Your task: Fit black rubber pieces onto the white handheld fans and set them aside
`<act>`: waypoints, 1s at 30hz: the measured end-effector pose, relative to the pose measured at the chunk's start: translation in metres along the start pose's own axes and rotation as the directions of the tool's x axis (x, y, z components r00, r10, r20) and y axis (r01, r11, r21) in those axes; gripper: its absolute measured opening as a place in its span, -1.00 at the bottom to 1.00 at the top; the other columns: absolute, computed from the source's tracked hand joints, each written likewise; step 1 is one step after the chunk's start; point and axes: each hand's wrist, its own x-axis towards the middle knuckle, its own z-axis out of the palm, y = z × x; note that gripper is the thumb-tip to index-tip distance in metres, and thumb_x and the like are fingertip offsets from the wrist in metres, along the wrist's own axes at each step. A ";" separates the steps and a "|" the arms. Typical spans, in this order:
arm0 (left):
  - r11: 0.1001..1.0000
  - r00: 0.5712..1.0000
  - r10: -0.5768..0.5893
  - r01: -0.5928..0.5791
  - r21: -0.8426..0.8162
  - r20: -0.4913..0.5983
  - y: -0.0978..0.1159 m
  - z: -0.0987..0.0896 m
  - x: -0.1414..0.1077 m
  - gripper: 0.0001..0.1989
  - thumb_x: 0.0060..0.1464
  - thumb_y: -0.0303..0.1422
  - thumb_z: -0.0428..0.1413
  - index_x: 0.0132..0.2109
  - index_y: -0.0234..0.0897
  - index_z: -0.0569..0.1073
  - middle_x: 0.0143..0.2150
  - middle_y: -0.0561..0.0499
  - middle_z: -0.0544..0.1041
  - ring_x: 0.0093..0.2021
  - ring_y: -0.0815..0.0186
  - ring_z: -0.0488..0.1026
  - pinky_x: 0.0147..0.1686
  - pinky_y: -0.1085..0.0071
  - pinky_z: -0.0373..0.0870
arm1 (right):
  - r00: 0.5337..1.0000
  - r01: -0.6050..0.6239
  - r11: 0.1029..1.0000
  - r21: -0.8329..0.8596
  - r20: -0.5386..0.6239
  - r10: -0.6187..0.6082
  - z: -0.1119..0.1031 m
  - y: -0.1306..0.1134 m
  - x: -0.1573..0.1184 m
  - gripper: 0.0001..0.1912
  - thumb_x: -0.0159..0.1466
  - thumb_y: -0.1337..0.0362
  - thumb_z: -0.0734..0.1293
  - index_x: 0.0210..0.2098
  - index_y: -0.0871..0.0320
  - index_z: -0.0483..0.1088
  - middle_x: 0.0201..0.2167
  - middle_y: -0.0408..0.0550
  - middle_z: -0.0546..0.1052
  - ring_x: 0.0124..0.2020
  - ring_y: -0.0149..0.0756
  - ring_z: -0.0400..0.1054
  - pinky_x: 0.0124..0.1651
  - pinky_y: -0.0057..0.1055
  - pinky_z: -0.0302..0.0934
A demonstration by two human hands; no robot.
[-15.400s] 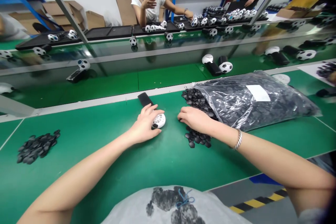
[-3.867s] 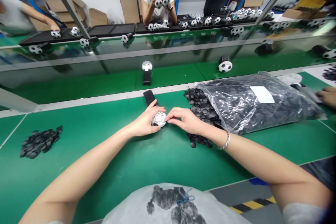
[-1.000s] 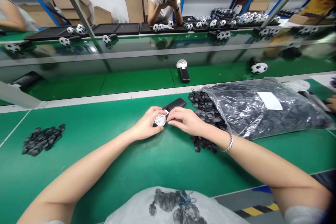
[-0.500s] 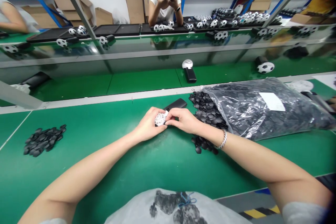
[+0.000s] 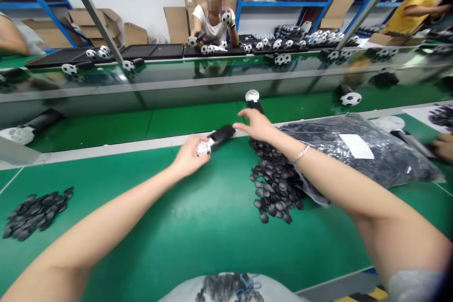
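My left hand is wrapped round the white ball-shaped head of a device, whose black handle points up and right across the bench's raised edge. Fingers apart, my right hand is just right of that handle's end and holds nothing. Behind it, on the green belt, a second device stands out with its white round head; my fingers cover part of its black handle. Loose black pieces lie in a pile below my right forearm, spilling from a clear plastic bag.
A smaller pile of black pieces lies at the left. Across the line a person holds football-patterned devices above black trays. Another device rests on the belt. At the right edge shows another person's hand.
My right hand has come off the ball head and moved up and right, its fingers spreading. My left hand has carried the device slightly up and left. The view has shifted.
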 end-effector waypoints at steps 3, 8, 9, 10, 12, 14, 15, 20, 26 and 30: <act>0.980 0.980 -0.094 0.123 0.160 -0.174 -0.044 -0.016 0.055 -0.61 -0.18 -0.41 0.12 -0.11 -0.27 0.31 -0.13 -0.03 0.31 -0.07 0.21 0.29 -0.04 0.28 0.24 | 0.931 -0.365 0.899 -0.242 -0.074 0.358 -0.018 0.044 0.052 -0.34 0.06 -0.03 0.30 0.01 0.27 0.18 0.02 0.24 0.25 0.06 0.02 0.13 0.02 -0.09 0.09; 0.948 0.956 -0.195 0.242 0.208 -0.221 -0.091 -0.033 0.104 -0.63 -0.11 -0.34 0.10 -0.11 -0.39 0.32 -0.14 -0.16 0.31 -0.07 0.10 0.29 -0.06 0.13 0.23 | 0.773 -0.632 0.764 -0.133 -0.033 0.634 -0.014 0.084 0.091 -0.30 0.00 0.11 0.40 0.00 0.41 0.16 -0.01 0.37 0.25 0.05 0.03 0.16 0.04 -0.12 0.09; 0.945 0.957 -0.192 0.240 0.223 -0.219 -0.091 -0.033 0.103 -0.60 -0.12 -0.31 0.11 -0.10 -0.38 0.31 -0.11 -0.18 0.31 -0.02 0.07 0.26 -0.03 0.10 0.20 | 0.777 -0.627 0.773 -0.100 -0.014 0.629 -0.011 0.086 0.093 -0.35 0.01 0.17 0.39 -0.02 0.44 0.17 -0.03 0.39 0.27 0.03 0.02 0.19 0.02 -0.16 0.12; 0.945 0.958 -0.171 0.225 0.237 -0.228 -0.087 -0.033 0.100 -0.55 -0.14 -0.28 0.14 -0.07 -0.37 0.31 -0.05 -0.20 0.29 0.05 0.04 0.20 0.02 0.08 0.15 | 0.784 -0.619 0.782 -0.068 0.010 0.621 -0.010 0.086 0.093 -0.41 0.04 0.21 0.38 -0.05 0.47 0.20 -0.06 0.41 0.30 -0.01 0.00 0.23 -0.02 -0.18 0.15; 0.960 0.957 -0.114 0.175 0.219 -0.266 -0.070 -0.028 0.088 -0.41 -0.20 -0.22 0.19 0.01 -0.33 0.26 0.10 -0.21 0.18 0.17 0.00 0.02 0.11 0.05 0.02 | 0.802 -0.595 0.803 0.021 0.080 0.592 -0.011 0.080 0.090 -0.55 0.12 0.23 0.31 -0.11 0.48 0.26 -0.11 0.39 0.35 -0.10 -0.05 0.30 -0.12 -0.25 0.23; 0.988 0.950 -0.142 0.155 0.025 -0.277 -0.045 -0.022 0.072 -0.31 -0.19 -0.19 0.19 0.09 -0.29 0.17 0.17 -0.20 0.10 0.18 0.04 0.04 0.08 0.09 0.10 | 0.834 -0.546 0.827 0.133 0.178 0.522 -0.015 0.066 0.076 -0.64 0.21 0.20 0.20 -0.15 0.40 0.31 -0.16 0.26 0.41 -0.19 -0.19 0.36 -0.22 -0.36 0.28; 0.971 0.951 -0.213 0.181 -0.156 -0.222 -0.032 -0.018 0.064 -0.29 -0.17 -0.18 0.18 0.12 -0.29 0.12 0.17 -0.21 0.12 0.13 0.08 0.15 0.02 0.13 0.20 | 0.857 -0.506 0.837 0.209 0.234 0.459 -0.018 0.056 0.065 -0.65 0.24 0.18 0.15 -0.14 0.34 0.32 -0.17 0.18 0.43 -0.23 -0.28 0.37 -0.25 -0.43 0.29; 0.587 0.923 -0.146 0.371 -0.720 0.356 0.022 -0.005 0.021 -0.45 -0.03 -0.19 0.06 0.11 -0.25 0.17 0.12 -0.16 0.26 0.03 0.16 0.31 -0.08 0.20 0.32 | 0.832 -0.310 0.543 0.781 0.499 -0.242 -0.020 -0.019 -0.018 -0.64 0.22 0.19 0.16 -0.07 0.27 0.29 -0.16 0.09 0.45 -0.27 -0.38 0.38 -0.26 -0.47 0.30; 0.773 0.956 -0.013 0.197 -0.604 0.295 0.060 -0.027 -0.024 -0.63 -0.02 -0.19 0.06 -0.07 -0.26 0.34 -0.13 -0.08 0.47 -0.10 0.13 0.41 -0.15 0.21 0.33 | 0.856 -0.005 0.939 0.343 0.487 -0.173 -0.007 -0.027 -0.055 -0.59 0.27 0.08 0.11 -0.16 0.25 0.39 -0.20 0.08 0.46 -0.18 -0.23 0.34 -0.17 -0.35 0.24; 0.978 0.976 0.010 -0.055 0.202 0.217 0.065 -0.040 -0.043 -0.64 -0.05 -0.33 0.04 -0.05 -0.29 0.34 -0.22 -0.11 0.48 -0.20 0.08 0.40 -0.22 0.20 0.28 | 0.987 0.040 0.884 -0.466 0.157 0.038 -0.002 0.018 -0.047 -0.76 0.16 0.29 0.27 -0.29 0.38 0.42 -0.24 0.32 0.42 -0.14 0.00 0.29 -0.18 -0.24 0.19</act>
